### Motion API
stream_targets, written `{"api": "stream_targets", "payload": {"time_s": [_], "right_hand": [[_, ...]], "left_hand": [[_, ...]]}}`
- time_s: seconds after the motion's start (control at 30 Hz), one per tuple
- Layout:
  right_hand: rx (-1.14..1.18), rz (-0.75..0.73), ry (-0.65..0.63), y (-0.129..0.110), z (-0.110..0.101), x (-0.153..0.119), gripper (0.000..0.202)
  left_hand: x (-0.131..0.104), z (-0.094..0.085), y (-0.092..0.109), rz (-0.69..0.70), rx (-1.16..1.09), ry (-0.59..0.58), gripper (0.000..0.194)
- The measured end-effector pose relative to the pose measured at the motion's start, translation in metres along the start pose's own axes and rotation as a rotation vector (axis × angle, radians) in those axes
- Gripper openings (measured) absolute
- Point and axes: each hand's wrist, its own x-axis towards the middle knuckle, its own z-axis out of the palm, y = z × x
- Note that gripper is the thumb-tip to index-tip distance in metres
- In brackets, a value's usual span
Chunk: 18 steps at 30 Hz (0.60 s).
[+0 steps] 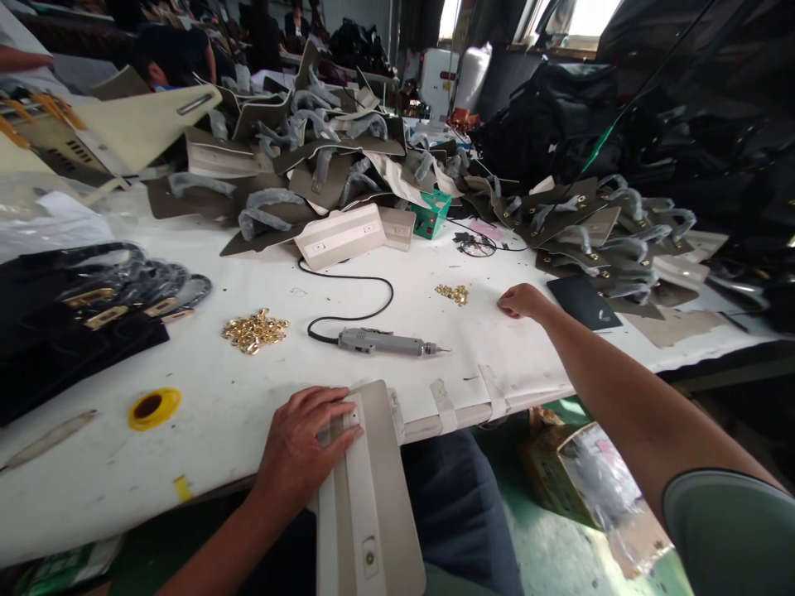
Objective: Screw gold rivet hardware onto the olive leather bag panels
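Note:
A beige bag panel (388, 463) with a pale strip leans from my lap against the table's front edge. My left hand (304, 439) grips its upper end, thumb and fingers about a small hole in the strip. A brass-coloured fitting (370, 559) sits in the strip's lower end. Out over the table, my right hand (520, 301) is closed with its fingertips together; what they hold, if anything, is hidden. To its left lies a small pile of gold-coloured hardware (453, 294). A grey electric screwdriver (388, 342) rests between the hands, bit pointing right.
Another gold hardware pile (256, 331) and a yellow tape roll (154, 408) lie left on the white table (248, 430). Behind the cord stands a green power box (433, 217). Stacked panels with wrapped handles (323, 157) fill the back. Below right is a carton (559, 472).

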Motion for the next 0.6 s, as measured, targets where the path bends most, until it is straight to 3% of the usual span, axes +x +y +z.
{"api": "stream_targets", "payload": {"time_s": [0.1,0.33,0.53,0.6], "right_hand": [[0.021,0.054,-0.084,0.001,0.0,-0.001,0.009],[0.035,0.115,-0.115,-0.005,-0.001,-0.001,0.008],[0.014,0.036,0.0,-0.004,0.002,-0.014,0.003],[0.038,0.005,0.05,-0.003,0.003,-0.021,0.015]], "left_hand": [[0.0,0.0,0.0,0.001,-0.004,-0.002,0.024],[0.0,0.001,0.0,0.01,0.0,0.01,0.023],[0.001,0.0,0.001,0.005,-0.002,0.01,0.024],[0.001,-0.001,0.002,0.004,-0.006,0.0,0.024]]}}
